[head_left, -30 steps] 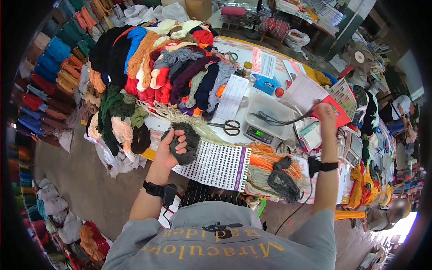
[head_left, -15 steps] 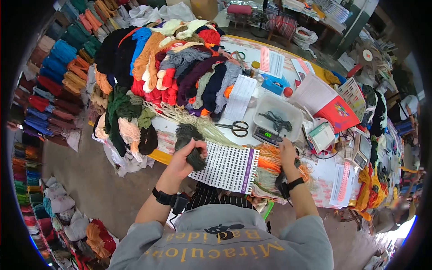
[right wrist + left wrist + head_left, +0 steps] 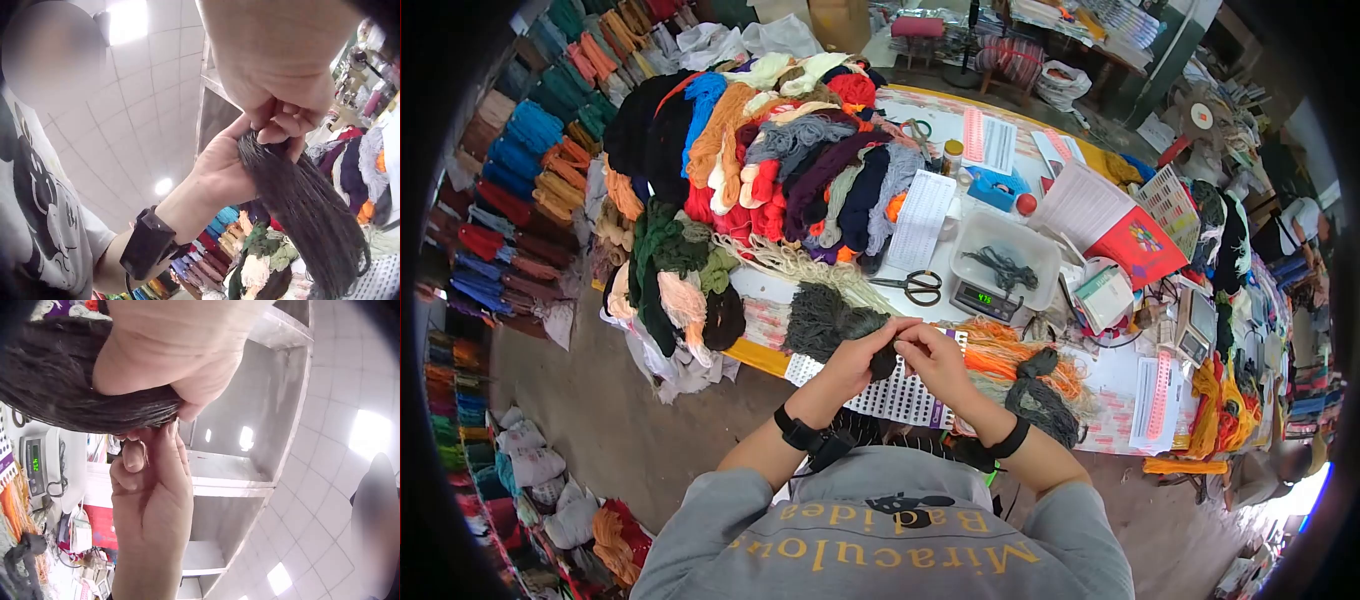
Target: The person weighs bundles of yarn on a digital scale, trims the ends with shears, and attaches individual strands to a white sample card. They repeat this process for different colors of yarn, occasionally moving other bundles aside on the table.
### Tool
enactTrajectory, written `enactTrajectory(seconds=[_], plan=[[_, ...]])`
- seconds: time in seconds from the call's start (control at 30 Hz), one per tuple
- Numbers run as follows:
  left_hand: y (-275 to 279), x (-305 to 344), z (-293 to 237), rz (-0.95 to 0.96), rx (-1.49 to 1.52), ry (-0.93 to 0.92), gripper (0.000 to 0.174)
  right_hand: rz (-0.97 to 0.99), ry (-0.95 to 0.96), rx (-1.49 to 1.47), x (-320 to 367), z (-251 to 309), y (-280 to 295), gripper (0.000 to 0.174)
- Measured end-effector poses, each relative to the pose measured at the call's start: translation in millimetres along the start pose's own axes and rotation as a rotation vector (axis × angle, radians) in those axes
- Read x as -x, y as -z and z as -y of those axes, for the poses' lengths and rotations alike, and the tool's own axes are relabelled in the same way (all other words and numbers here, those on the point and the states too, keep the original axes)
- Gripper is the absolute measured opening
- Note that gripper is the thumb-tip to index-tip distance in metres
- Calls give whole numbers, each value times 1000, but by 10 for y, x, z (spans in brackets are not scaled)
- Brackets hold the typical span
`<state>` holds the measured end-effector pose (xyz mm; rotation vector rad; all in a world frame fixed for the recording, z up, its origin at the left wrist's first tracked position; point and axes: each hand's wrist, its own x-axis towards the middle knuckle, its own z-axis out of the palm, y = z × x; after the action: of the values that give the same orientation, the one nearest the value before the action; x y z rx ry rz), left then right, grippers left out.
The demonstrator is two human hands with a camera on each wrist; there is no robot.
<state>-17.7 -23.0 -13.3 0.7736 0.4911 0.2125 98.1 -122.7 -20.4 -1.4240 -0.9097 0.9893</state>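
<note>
A dark grey yarn hank (image 3: pixel 815 318) hangs from my left hand (image 3: pixel 855 362), whose fingers and thumb grip it close to its upper end. My right hand (image 3: pixel 935 360) meets the left there, its thumb and fingertips pinching at the gathered end of the hank (image 3: pixel 300 206), as the right wrist view shows. Below both hands lies a white card with rows of black marks (image 3: pixel 895 402). Loose dark strands (image 3: pixel 998 266) rest in a clear plastic tray (image 3: pixel 1048 285) on a small digital scale (image 3: pixel 982 298) with a lit green display.
Black-handled scissors (image 3: pixel 920 288) lie left of the scale. Orange yarn (image 3: pixel 995 340) and another dark grey hank (image 3: pixel 1040 400) lie right of the card. A large heap of coloured hanks (image 3: pixel 750 150) covers the table's left part. A red booklet (image 3: pixel 1140 245) stands beyond the tray.
My right hand held dark strands over the tray, then came away with them lying inside, and now joins my left hand at the hank. The left hand has shifted right.
</note>
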Motion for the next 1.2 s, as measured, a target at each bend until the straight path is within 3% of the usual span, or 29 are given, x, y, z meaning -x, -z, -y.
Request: enactTrajectory(seconds=[0.1,0.17,0.4,0.6,1.2], plan=[[72,-20,40,58,85,26,43,3,-5,-51,10,-53,30,8],[44,-23,15,-42,156,8,40,6,-22,-114,13,-45,68,9],[128,-55,-60,-87,274,-14,37,55,-181,-444,26,-6,136,14],[138,-93,-87,-187,250,-31,34,60,-220,-445,35,-48,163,15],[170,-105,-112,-150,264,-12,34,75,-206,-397,20,17,167,19]])
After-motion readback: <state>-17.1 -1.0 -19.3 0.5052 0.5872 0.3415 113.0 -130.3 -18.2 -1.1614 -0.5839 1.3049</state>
